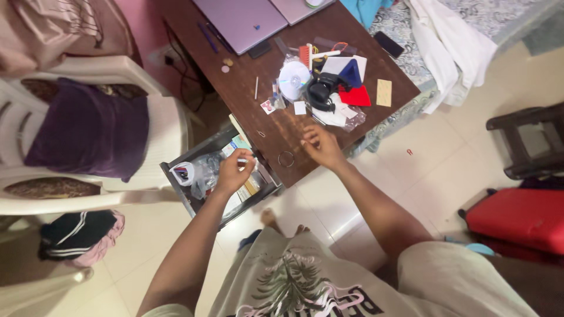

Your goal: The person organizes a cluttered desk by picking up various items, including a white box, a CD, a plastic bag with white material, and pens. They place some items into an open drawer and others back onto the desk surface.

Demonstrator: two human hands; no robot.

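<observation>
Your left grip (234,170) pinches a small white item over the open drawer (194,202); right grip (320,147) hovers loosely open over the worktop (264,111)—steady both.

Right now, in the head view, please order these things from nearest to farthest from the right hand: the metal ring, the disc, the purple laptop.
From the right hand:
1. Metal ring, just beside it at the desk edge.
2. Disc, mid-desk among clutter.
3. Purple laptop, at the far end.

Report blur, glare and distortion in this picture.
Head view: even indoor light with soft shadows; glare on the disc; right hand slightly motion-blurred, left hand sharper over the drawer; wide-angle lens bends the desk edges.
</observation>
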